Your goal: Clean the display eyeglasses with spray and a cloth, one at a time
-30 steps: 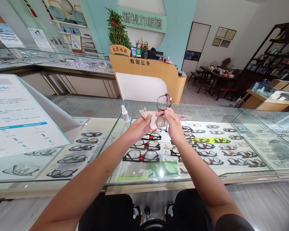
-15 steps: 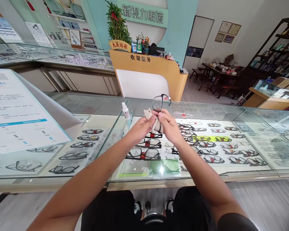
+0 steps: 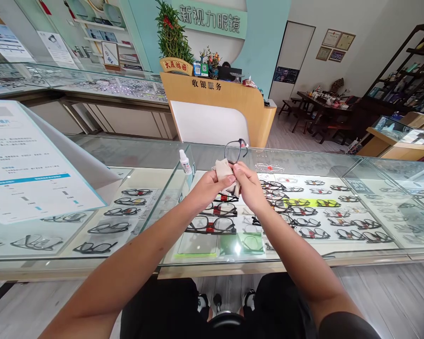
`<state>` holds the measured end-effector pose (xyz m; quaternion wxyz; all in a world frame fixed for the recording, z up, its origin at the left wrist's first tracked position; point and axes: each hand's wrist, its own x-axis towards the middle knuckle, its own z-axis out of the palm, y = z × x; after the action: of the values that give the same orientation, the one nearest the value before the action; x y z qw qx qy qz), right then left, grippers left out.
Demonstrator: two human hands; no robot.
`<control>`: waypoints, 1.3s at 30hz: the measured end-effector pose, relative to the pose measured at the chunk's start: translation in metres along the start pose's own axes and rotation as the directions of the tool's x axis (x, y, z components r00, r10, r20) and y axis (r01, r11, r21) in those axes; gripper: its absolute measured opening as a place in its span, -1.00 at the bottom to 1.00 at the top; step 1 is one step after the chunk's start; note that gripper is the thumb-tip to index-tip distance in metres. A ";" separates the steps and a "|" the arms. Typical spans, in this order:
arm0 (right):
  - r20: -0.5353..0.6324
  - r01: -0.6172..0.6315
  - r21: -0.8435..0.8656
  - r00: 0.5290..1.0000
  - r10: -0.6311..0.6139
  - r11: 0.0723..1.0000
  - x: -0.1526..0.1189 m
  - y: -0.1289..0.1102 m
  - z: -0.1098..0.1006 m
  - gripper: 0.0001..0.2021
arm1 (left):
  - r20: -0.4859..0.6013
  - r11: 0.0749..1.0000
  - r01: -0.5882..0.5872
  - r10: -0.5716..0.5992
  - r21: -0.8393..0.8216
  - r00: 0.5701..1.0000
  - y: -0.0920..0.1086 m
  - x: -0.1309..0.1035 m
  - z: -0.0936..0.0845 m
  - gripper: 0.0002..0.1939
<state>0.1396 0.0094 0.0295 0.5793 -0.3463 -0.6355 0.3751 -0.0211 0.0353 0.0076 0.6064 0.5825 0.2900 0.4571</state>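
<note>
Above the glass counter, my left hand is closed on a beige cleaning cloth, thumb pressed on top. The cloth is folded around the near part of a pair of eyeglasses, hiding that lens. Close beside it, my right hand grips the dark frame of the eyeglasses between thumb and fingers. One lens and a temple arm stick up beyond my fingers. A small white bottle stands on the counter to the left of my hands.
Rows of eyeglasses lie inside the glass display counter under my arms. A large white printed sign stands at the left. Beyond the counter is a wooden cashier desk with a plant on it.
The cloth has shifted in my left fingers and shows a larger fold above the thumb. The eyeglasses have turned slightly; both hands stay in nearly the same place.
</note>
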 end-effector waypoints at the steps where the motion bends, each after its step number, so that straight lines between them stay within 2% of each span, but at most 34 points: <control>1: -0.015 -0.019 0.011 1.000 0.019 1.000 0.000 -0.001 0.000 -0.40 | 0.001 1.000 0.006 -0.006 0.004 1.000 0.001 -0.001 0.001 -0.48; 6: -0.056 -0.107 0.160 0.992 0.118 0.981 -0.001 0.000 0.002 -0.49 | -0.020 0.999 0.043 -0.043 0.027 0.999 0.010 -0.004 0.006 -0.51; 10: -0.064 -0.180 0.263 0.977 0.204 0.948 0.000 0.000 0.002 -0.52 | 0.031 0.999 0.030 -0.031 0.030 0.999 0.014 -0.005 0.009 -0.46; 14: -0.075 -0.214 0.231 0.969 0.237 0.949 -0.001 -0.001 0.001 -0.44 | 0.040 0.998 -0.011 0.009 0.056 0.999 0.013 -0.006 0.010 -0.48; 17: -0.058 -0.197 0.138 0.977 0.207 0.971 -0.002 -0.001 0.001 -0.39 | 0.027 0.997 -0.055 0.053 0.057 0.998 0.009 -0.005 0.012 -0.53; 22: -0.057 -0.139 0.107 0.988 0.146 0.984 -0.004 0.003 0.008 -0.32 | -0.043 0.995 -0.092 0.090 -0.036 0.995 -0.002 -0.002 0.014 -0.57; 25: -0.037 -0.072 0.050 0.997 0.074 0.996 -0.006 0.002 0.011 -0.26 | -0.114 0.995 -0.091 0.086 -0.033 0.990 -0.002 -0.002 0.014 -0.50; 29: 0.005 0.004 0.001 1.000 -0.004 1.000 -0.006 -0.001 0.011 -0.29 | -0.168 0.993 -0.105 0.095 -0.054 0.981 0.003 -0.002 0.016 -0.44; 32: -0.008 -0.002 0.013 1.000 0.002 1.000 -0.005 0.000 0.008 -0.34 | -0.131 0.993 -0.100 0.092 -0.055 0.987 0.005 -0.003 0.014 -0.44; 35: -0.051 -0.105 0.084 0.993 0.109 0.991 -0.004 0.002 0.003 -0.37 | -0.050 0.996 -0.069 0.067 -0.049 0.997 0.003 -0.003 0.010 -0.46; 39: -0.064 -0.207 0.146 0.974 0.217 0.968 0.000 0.005 -0.002 -0.38 | -0.008 1.000 -0.001 0.001 -0.024 1.000 0.002 -0.004 0.005 -0.47</control>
<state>0.1411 0.0118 0.0247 0.5831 -0.3859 -0.5439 0.4640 -0.0183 0.0297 0.0098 0.6119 0.5736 0.2867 0.4629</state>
